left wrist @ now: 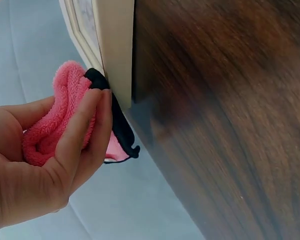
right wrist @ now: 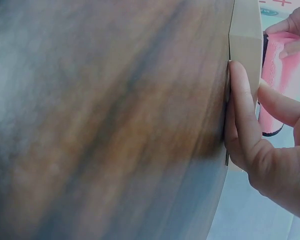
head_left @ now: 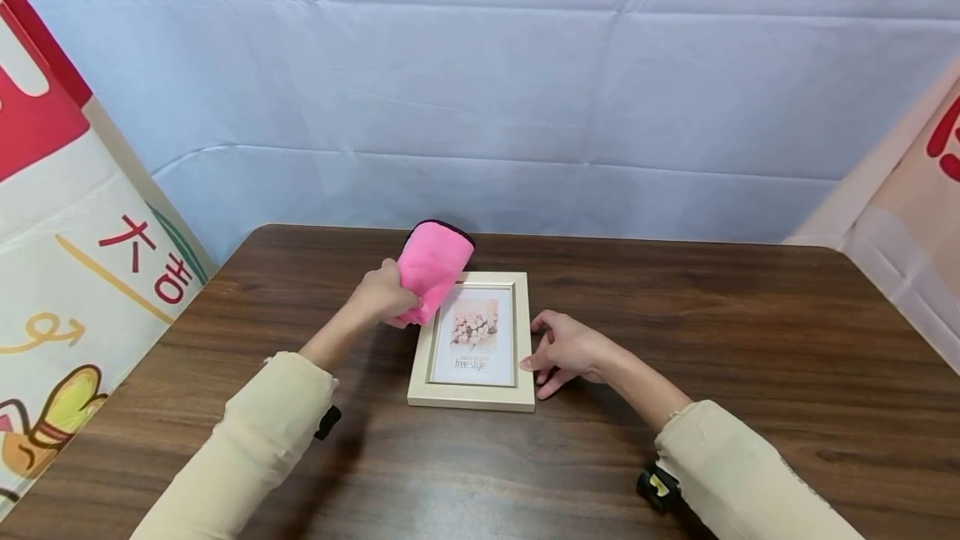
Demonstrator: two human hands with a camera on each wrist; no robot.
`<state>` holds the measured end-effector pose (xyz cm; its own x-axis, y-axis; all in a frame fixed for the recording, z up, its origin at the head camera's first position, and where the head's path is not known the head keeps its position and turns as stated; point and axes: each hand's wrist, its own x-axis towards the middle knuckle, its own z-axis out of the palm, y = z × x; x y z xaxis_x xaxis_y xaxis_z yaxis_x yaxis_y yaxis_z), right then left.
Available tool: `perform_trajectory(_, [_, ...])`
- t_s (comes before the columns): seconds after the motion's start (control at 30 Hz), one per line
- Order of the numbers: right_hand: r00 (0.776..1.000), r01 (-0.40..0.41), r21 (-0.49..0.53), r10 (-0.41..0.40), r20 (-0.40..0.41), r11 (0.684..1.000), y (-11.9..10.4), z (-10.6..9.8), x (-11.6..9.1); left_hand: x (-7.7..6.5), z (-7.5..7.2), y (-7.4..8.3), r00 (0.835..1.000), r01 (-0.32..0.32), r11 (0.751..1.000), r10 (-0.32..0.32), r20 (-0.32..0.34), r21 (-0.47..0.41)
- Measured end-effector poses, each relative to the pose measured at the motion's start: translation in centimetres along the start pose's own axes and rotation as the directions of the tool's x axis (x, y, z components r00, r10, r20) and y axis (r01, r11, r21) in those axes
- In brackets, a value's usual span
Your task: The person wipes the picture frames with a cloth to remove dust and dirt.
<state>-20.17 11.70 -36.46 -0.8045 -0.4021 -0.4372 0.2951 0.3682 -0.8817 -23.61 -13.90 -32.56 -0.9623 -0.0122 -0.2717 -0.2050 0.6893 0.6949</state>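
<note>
A cream picture frame [head_left: 472, 397] with a flower print lies face up on the table. My left hand [head_left: 378, 294] grips a folded pink plush cloth [head_left: 435, 265] with black edging, over the frame's upper left corner. In the left wrist view, thumb and fingers squeeze the cloth [left wrist: 65, 110] against the frame's side [left wrist: 117, 50]. At the frame's right border, my right hand [head_left: 570, 348] holds on, thumb on the front. The right wrist view shows its fingers [right wrist: 242, 100] along the frame's outer side [right wrist: 245, 50]; their tips are partly hidden at the lower edge.
The dark wood-grain table [head_left: 712, 315] stretches out on both sides of the frame. A pale blue cloth backdrop [head_left: 480, 90] hangs behind its far edge. Printed banners hang at the left [head_left: 90, 257] and right [head_left: 915, 215].
</note>
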Motion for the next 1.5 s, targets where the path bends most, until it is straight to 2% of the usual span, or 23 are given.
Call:
perform_trajectory(0.33, [1.000, 0.004, 0.004, -0.004, 0.004, 1.000, -0.1, 0.0, -0.1, 0.0, -1.3, -0.4, 1.000, 0.006, 0.997, -0.005, 0.014, -0.071])
perform_trajectory(0.57, [1.000, 0.010, 0.005, -0.010, 0.015, 1.000, -0.1, -0.1, -0.2, 0.2, -0.6, -1.4, 0.997, 0.043, 0.994, -0.036, 0.065, -0.100])
perform_trajectory(0.8, [1.000, 0.002, 0.005, -0.002, 0.014, 1.000, -0.3, -0.1, -0.4, -0.3, -0.1, -1.8, 0.996, 0.046, 0.993, -0.036, 0.084, -0.112])
perform_trajectory(1.03, [1.000, 0.001, 0.006, -0.001, 0.021, 1.000, -0.3, -0.1, -0.4, -1.8, 0.0, -2.6, 0.995, 0.045, 0.992, -0.034, 0.095, -0.117])
perform_trajectory(1.33, [1.000, 0.002, -0.006, -0.002, 0.024, 1.000, -0.4, -0.1, -0.3, -5.1, 0.5, -3.6, 0.996, 0.018, 0.991, -0.007, 0.088, -0.129])
perform_trajectory(1.5, [1.000, 0.008, -0.006, -0.008, 0.023, 1.000, -0.4, -0.1, -0.4, -6.5, 0.9, -4.0, 0.997, 0.000, 0.992, 0.010, 0.081, -0.127])
